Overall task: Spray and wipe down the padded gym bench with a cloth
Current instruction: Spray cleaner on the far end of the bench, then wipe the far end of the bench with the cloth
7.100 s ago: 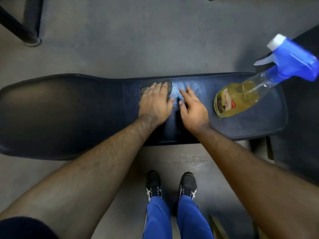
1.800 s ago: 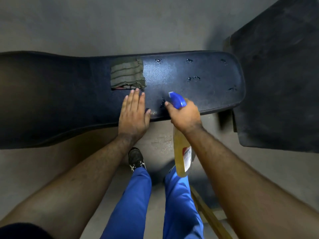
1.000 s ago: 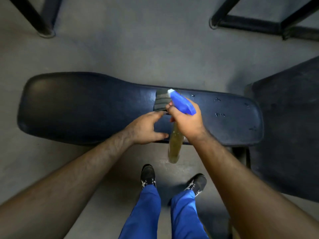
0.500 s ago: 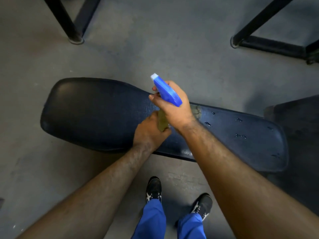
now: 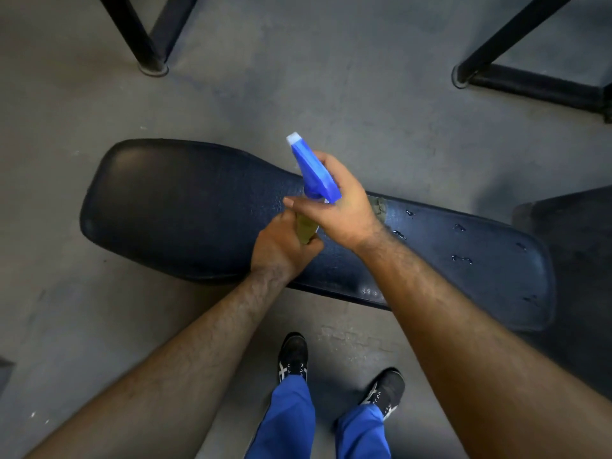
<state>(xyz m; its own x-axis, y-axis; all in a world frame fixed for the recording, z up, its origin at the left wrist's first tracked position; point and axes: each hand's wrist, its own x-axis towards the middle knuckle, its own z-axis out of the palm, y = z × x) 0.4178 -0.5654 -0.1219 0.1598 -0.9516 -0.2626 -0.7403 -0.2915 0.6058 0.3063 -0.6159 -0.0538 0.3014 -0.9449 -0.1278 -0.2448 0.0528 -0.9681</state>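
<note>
The dark padded bench [image 5: 185, 213] lies across the view, with spray droplets [image 5: 462, 258] scattered on its right half. Above its middle I hold the spray bottle [image 5: 314, 175], blue head up and white nozzle aimed at the far left. My right hand [image 5: 341, 203] grips its neck just under the head. My left hand [image 5: 281, 246] wraps the yellow-filled body from below. Only a small corner of the grey-green cloth [image 5: 380, 207] shows on the bench, behind my right wrist.
Black metal frame legs stand on the grey floor at the far left [image 5: 150, 62] and far right [image 5: 463, 74]. A dark mat [image 5: 576, 260] lies beyond the bench's right end. My shoes [image 5: 293, 356] stand just in front of the bench.
The bottle has risen and tipped its nozzle up and left. My left hand left the bench edge and closed round the bottle's body. The view shifted left, showing the bench's left end.
</note>
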